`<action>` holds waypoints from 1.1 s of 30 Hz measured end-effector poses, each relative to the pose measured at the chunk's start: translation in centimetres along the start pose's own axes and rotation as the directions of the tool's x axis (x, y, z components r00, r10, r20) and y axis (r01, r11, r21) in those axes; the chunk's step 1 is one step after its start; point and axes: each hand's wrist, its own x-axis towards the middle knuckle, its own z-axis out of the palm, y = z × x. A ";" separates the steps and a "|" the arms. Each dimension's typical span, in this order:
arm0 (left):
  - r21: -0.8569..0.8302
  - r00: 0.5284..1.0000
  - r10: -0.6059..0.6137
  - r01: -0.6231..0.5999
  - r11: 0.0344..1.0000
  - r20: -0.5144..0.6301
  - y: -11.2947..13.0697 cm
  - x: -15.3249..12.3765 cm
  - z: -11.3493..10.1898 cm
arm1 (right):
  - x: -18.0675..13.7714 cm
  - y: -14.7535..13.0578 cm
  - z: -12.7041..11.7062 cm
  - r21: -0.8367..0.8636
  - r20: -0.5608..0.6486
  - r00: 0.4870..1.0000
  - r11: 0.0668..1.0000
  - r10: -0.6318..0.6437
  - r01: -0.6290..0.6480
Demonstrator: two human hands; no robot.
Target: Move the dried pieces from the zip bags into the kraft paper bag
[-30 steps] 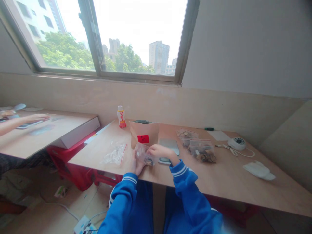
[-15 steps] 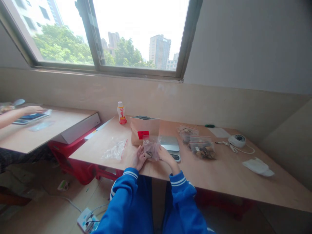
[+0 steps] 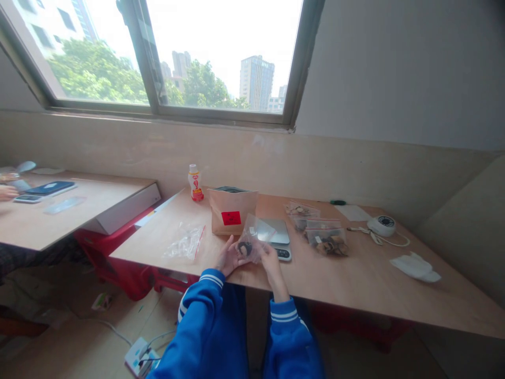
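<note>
A small clear zip bag with dark dried pieces in its lower part is between my hands, tilted with its top to the upper right. My left hand has its fingers on the left lower side of the bag. My right hand pinches the bag's right lower edge. Just behind stands an open brown paper pouch with a red label. A flat digital scale lies to the right of the pouch, partly hidden by the bag.
Zip bags of dried slices lie right of the scale. Flat clear empty bags lie on the left. A bottle, a white fan-like device with a cable and a crumpled white sheet are on the table. A co-worker's hand shows far left.
The zip bag has turned from nearly upright to slanting right, and its dark pieces show more clearly. My right hand has shifted down its side. The co-worker's hand has withdrawn left from their scale.
</note>
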 end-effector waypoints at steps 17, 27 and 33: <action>0.106 0.995 0.104 -0.103 0.989 -0.002 -1.1 0.5 -1.0 | -1.3 0.5 0.6 -0.118 0.068 0.998 0.993 -0.011 0.019; 0.010 0.989 0.061 -0.060 0.998 -0.132 -0.8 1.0 -1.2 | -0.6 1.1 0.1 -0.063 -0.082 0.995 0.996 -0.062 0.057; -0.021 0.989 0.056 -0.059 0.998 -0.134 -0.9 1.3 -1.3 | -0.3 1.4 -1.0 0.025 -0.081 0.996 0.999 -0.028 0.030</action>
